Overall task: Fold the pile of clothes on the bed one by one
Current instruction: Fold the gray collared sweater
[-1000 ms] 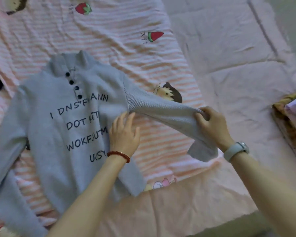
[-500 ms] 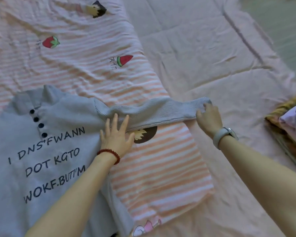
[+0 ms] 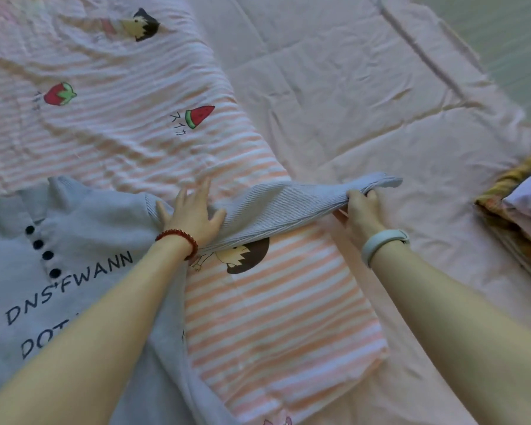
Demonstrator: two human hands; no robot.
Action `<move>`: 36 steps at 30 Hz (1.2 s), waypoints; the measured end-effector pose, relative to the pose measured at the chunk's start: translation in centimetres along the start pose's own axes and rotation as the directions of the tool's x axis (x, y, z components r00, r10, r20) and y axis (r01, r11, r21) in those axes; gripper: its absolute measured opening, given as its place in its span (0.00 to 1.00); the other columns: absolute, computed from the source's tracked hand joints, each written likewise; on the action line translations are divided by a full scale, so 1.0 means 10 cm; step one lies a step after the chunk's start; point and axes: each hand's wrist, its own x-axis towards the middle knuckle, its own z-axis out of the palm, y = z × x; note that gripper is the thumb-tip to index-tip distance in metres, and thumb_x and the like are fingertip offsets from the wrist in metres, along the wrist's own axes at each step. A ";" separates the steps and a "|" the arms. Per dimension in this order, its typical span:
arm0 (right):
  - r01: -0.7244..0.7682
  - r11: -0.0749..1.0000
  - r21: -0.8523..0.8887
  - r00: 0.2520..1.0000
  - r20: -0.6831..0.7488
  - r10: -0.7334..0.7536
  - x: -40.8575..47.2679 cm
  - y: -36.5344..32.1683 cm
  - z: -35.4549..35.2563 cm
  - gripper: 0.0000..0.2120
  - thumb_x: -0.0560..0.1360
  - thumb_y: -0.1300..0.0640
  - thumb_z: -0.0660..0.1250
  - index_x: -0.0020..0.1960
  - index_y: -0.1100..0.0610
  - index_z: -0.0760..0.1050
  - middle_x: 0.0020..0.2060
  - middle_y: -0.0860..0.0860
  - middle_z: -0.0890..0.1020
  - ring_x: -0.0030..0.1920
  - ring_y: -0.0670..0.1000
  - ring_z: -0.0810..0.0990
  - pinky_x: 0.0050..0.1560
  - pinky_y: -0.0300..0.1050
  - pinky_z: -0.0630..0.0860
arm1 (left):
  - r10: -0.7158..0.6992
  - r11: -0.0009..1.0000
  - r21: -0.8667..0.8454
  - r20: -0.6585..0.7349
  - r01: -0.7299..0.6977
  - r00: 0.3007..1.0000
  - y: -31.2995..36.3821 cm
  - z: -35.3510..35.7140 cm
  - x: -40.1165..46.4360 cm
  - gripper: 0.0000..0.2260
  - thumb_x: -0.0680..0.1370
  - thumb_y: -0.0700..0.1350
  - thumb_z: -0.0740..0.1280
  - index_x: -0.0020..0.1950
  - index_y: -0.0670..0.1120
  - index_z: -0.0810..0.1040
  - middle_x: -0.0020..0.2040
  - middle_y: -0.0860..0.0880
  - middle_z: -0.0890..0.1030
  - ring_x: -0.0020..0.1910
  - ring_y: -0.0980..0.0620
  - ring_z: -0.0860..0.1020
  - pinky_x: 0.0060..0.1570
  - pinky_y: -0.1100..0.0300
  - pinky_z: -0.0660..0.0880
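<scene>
Sleeve (image 3: 276, 204) stretched sideways, right hand (image 3: 360, 210) gripping cuff

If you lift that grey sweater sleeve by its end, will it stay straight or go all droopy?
Probably droopy. The sleeve already sags between the right hand gripping its cuff and the left hand pressing flat near the shoulder. Its ribbed knit bunches at the grip, so it looks soft, and likely light.

Open pink sheet (image 3: 334, 96) is left free beyond and right of the stretched sleeve (image 3: 276, 207), bounded only by the stacked bedding (image 3: 515, 210) at the bed's right edge.
</scene>
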 end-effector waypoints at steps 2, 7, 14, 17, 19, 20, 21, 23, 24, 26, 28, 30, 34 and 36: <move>0.055 0.996 -0.069 0.998 0.014 -0.054 -0.03 0.00 -0.11 0.13 0.75 0.69 0.53 0.57 0.57 0.65 0.51 0.56 0.76 0.47 0.54 0.77 0.41 0.43 0.78 | 0.005 0.994 0.104 0.130 -0.019 0.991 0.04 -0.07 0.09 0.29 0.76 0.60 0.58 0.74 0.52 0.58 0.71 0.46 0.65 0.71 0.44 0.59 0.70 0.38 0.48; 0.128 0.978 -0.162 0.992 0.007 -0.129 -0.11 -0.03 -0.31 0.09 0.78 0.67 0.54 0.56 0.59 0.65 0.53 0.57 0.75 0.52 0.55 0.76 0.41 0.41 0.79 | 0.171 0.967 -0.194 0.026 -0.163 0.985 0.11 -0.30 0.15 0.07 0.78 0.47 0.62 0.47 0.44 0.76 0.41 0.48 0.77 0.48 0.44 0.75 0.43 0.57 0.67; 0.429 0.854 -0.294 0.902 0.088 -0.423 -0.51 -0.32 0.01 0.16 0.79 0.65 0.54 0.66 0.56 0.64 0.42 0.53 0.77 0.45 0.52 0.77 0.48 0.53 0.80 | 0.005 0.851 -0.507 -0.253 -0.137 0.967 -0.02 -0.60 -0.07 0.12 0.79 0.44 0.62 0.61 0.45 0.76 0.58 0.47 0.77 0.54 0.53 0.73 0.56 0.59 0.68; 0.562 0.745 -0.359 0.821 0.137 -0.554 -0.88 -0.31 0.34 0.16 0.79 0.63 0.55 0.66 0.56 0.65 0.36 0.46 0.74 0.36 0.41 0.74 0.45 0.49 0.77 | -0.145 0.771 -0.636 -0.234 -0.038 0.961 -0.40 -0.66 -0.54 0.13 0.80 0.43 0.60 0.63 0.43 0.73 0.59 0.47 0.74 0.54 0.54 0.71 0.54 0.61 0.67; 0.657 0.654 -0.374 0.749 0.226 -0.623 -1.24 -0.27 0.64 0.16 0.79 0.63 0.56 0.66 0.58 0.66 0.35 0.42 0.73 0.32 0.38 0.73 0.38 0.38 0.70 | -0.257 0.694 -0.720 -0.202 0.035 0.945 -0.74 -0.66 -0.91 0.12 0.80 0.44 0.59 0.63 0.44 0.73 0.58 0.47 0.74 0.55 0.52 0.71 0.56 0.58 0.69; 0.711 0.601 -0.365 0.701 0.297 -0.648 -1.45 -0.22 0.81 0.15 0.79 0.62 0.56 0.65 0.59 0.66 0.35 0.42 0.73 0.31 0.39 0.73 0.35 0.38 0.68 | -0.325 0.613 -0.787 -0.167 0.073 0.931 -0.92 -0.66 -1.10 0.11 0.81 0.45 0.58 0.62 0.46 0.72 0.58 0.47 0.74 0.56 0.51 0.72 0.58 0.55 0.70; 0.760 0.551 -0.344 0.650 0.377 -0.660 -1.67 -0.15 0.97 0.15 0.79 0.60 0.56 0.65 0.60 0.66 0.34 0.42 0.74 0.31 0.41 0.73 0.34 0.39 0.68 | -0.402 0.487 -0.867 -0.119 0.102 0.908 -1.11 -0.66 -1.29 0.10 0.81 0.46 0.58 0.61 0.46 0.72 0.57 0.47 0.75 0.56 0.49 0.73 0.59 0.52 0.71; 0.849 0.448 -0.280 0.523 0.567 -0.637 -2.11 0.08 1.31 0.18 0.78 0.57 0.56 0.67 0.60 0.65 0.39 0.48 0.79 0.35 0.47 0.77 0.36 0.46 0.74 | -0.539 0.162 -0.982 -0.005 0.098 0.842 -1.48 -0.70 -1.66 0.11 0.82 0.48 0.56 0.61 0.45 0.70 0.56 0.46 0.76 0.56 0.46 0.75 0.59 0.50 0.71; 0.887 0.400 -0.231 0.441 0.681 -0.585 -2.32 0.25 1.46 0.19 0.78 0.57 0.56 0.69 0.60 0.65 0.45 0.53 0.81 0.40 0.52 0.80 0.39 0.51 0.77 | -0.588 0.023 -0.997 0.049 0.078 0.807 -1.65 -0.70 -1.85 0.12 0.82 0.49 0.55 0.62 0.45 0.69 0.55 0.47 0.76 0.56 0.46 0.75 0.58 0.50 0.71; 0.931 0.339 -0.134 0.265 0.887 -0.378 -2.71 0.65 1.70 0.21 0.79 0.60 0.57 0.72 0.58 0.63 0.58 0.57 0.78 0.53 0.58 0.79 0.48 0.56 0.77 | -0.662 -0.134 -0.988 0.145 0.074 0.736 -1.94 -0.60 -2.19 0.13 0.82 0.49 0.54 0.64 0.45 0.68 0.57 0.46 0.74 0.55 0.46 0.74 0.57 0.52 0.69; 0.949 0.299 -0.102 0.151 0.977 -0.148 -3.00 1.05 1.79 0.21 0.79 0.62 0.58 0.72 0.56 0.64 0.66 0.54 0.73 0.64 0.55 0.72 0.60 0.52 0.72 | -0.715 -0.185 -0.973 0.229 0.137 0.661 -2.15 -0.36 -2.48 0.11 0.82 0.46 0.55 0.62 0.45 0.68 0.58 0.45 0.72 0.50 0.47 0.75 0.53 0.54 0.69; 0.945 0.291 -0.152 0.166 0.986 -0.026 -3.13 1.39 1.68 0.20 0.79 0.63 0.58 0.70 0.57 0.67 0.69 0.52 0.70 0.68 0.52 0.68 0.66 0.47 0.67 | -0.756 -0.201 -0.952 0.301 0.231 0.581 -2.25 -0.04 -2.72 0.10 0.81 0.43 0.56 0.62 0.44 0.68 0.56 0.44 0.72 0.45 0.49 0.75 0.45 0.58 0.70; 0.819 0.338 -0.464 0.522 0.846 -0.104 -3.06 1.81 0.99 0.17 0.78 0.62 0.59 0.66 0.61 0.70 0.61 0.56 0.75 0.62 0.55 0.72 0.63 0.51 0.70 | -0.777 0.054 -0.912 0.217 0.406 0.590 -2.16 0.46 -3.05 0.13 0.79 0.40 0.61 0.63 0.38 0.71 0.57 0.42 0.76 0.55 0.45 0.74 0.51 0.57 0.70; 0.667 0.342 -0.662 0.734 0.661 -0.154 -2.97 1.92 0.59 0.19 0.76 0.60 0.62 0.66 0.62 0.68 0.58 0.57 0.74 0.58 0.56 0.73 0.60 0.53 0.71 | -0.743 0.266 -0.848 0.123 0.459 0.658 -2.01 0.60 -3.13 0.16 0.78 0.41 0.63 0.65 0.39 0.71 0.62 0.42 0.73 0.62 0.45 0.72 0.58 0.59 0.66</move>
